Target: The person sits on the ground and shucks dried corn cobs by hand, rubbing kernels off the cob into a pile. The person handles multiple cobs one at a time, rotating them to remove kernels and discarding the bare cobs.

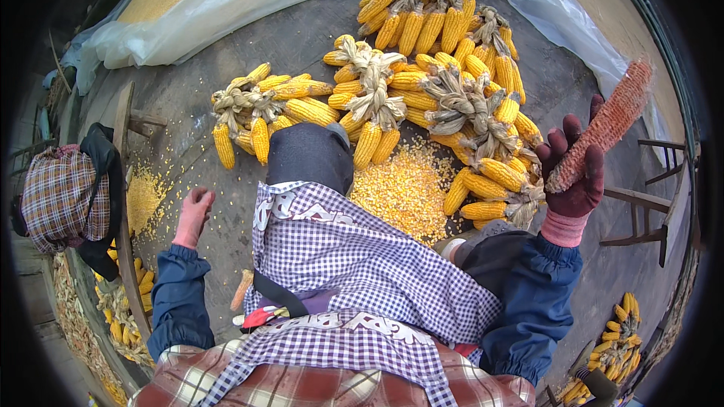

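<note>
My right hand (574, 172), in a dark red glove with a pink cuff, holds a bare reddish corn cob (605, 121) slanting up to the right. My left hand (195, 212), in a pink glove, hangs over the dark floor with its fingers curled; nothing shows in it, though its palm is hidden. Between my legs lies a heap of loose corn kernels (401, 192). Braided bundles of yellow corn ears (452, 102) lie beyond and beside the heap, and a smaller bundle (266, 102) sits ahead of my left knee. Another bare cob (242, 289) is beside my apron.
A person in a plaid garment (68, 198) is at far left by a wooden bench (125, 181), near another kernel pile (144, 198). Wooden benches (676, 203) stand at right. Plastic sheeting (237, 5) borders spread grain. More corn (619, 345) lies lower right beside another person's arm (597, 381).
</note>
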`<state>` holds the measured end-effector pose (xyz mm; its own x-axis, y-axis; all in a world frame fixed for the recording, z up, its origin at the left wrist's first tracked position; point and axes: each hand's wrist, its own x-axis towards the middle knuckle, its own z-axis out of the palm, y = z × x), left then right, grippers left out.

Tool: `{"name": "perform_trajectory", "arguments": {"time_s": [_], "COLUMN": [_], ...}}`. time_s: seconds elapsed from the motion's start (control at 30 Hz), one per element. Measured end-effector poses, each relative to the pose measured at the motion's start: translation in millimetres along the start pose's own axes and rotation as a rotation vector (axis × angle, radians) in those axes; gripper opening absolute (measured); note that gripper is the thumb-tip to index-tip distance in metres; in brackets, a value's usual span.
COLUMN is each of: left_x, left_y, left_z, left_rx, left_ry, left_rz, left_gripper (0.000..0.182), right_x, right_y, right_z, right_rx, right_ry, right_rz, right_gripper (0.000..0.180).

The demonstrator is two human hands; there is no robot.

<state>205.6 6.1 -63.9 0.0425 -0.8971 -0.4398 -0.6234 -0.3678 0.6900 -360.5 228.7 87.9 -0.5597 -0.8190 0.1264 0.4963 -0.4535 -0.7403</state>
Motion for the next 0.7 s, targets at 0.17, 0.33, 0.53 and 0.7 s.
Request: {"name": "perform_trajectory", "arguments": {"time_s": [0.17, 0.33, 0.53, 0.7], "left_x": [14, 42, 68, 62], "left_y": [230, 292, 157, 94], "left_z": [47, 204, 391, 471], "left_rx": [-0.093, 0.264, 0.291, 0.218], "left_ry": [-0.228, -0.566, -0.84, -0.323], "left_rz": [0.515, 0.692, 0.151, 0.319], "left_gripper": [0.038, 0.029, 0.047, 0.081], "right_x": [8, 3, -11, -24], "right_y": [51, 68, 48, 32], "right_z": [-36, -85, -92, -83], "right_rx": [-0.095, 0.077, 0.105, 0.27], "right_ry": [0.101, 0.212, 0.274, 0.451], "right_rz": [0.35, 0.315, 0.319, 0.455], "right_gripper": [0.038, 0.026, 0.027, 0.034]}}
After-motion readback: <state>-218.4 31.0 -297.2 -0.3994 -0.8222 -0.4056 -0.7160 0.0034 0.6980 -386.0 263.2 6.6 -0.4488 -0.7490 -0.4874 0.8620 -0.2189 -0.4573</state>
